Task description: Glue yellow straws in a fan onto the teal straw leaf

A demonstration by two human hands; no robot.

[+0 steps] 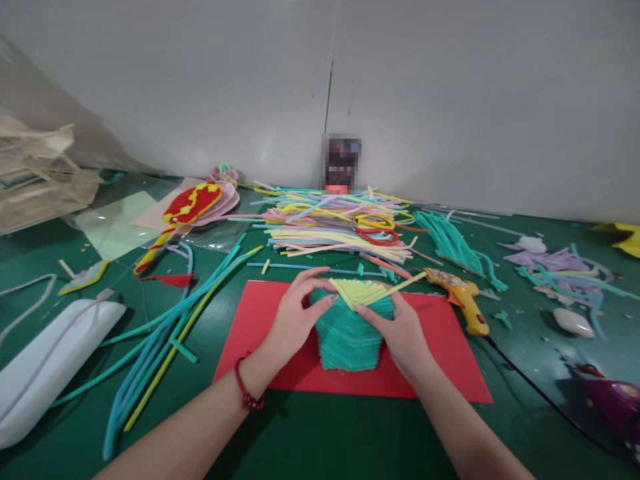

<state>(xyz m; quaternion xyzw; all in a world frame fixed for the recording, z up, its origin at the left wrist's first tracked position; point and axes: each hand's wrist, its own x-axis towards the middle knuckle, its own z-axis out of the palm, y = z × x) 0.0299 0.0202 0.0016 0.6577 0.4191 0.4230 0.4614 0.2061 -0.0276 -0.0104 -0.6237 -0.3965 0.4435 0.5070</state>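
Observation:
Between my hands is a teal block (349,340) built of layered fuzzy pipe cleaners, above a red sheet (260,320). Pale yellow pipe cleaners (357,291) lie in a folded V pattern on its top, and one loose yellow end sticks out to the upper right. My left hand (303,310) is closed around the block's left side, thumb on the top near the yellow strips. On the other side my right hand (400,327) grips the block, its thumb pressing at the tip of the yellow V. Most of the right fingers are hidden behind the block.
A yellow glue gun (463,303) with a black cord lies right of the sheet. Behind are a pile of coloured pipe cleaners (330,227) and red-and-yellow-handled scissors (377,235). Left are loose strands (165,333), a red fan-shaped craft (193,203) and a white power strip (60,367).

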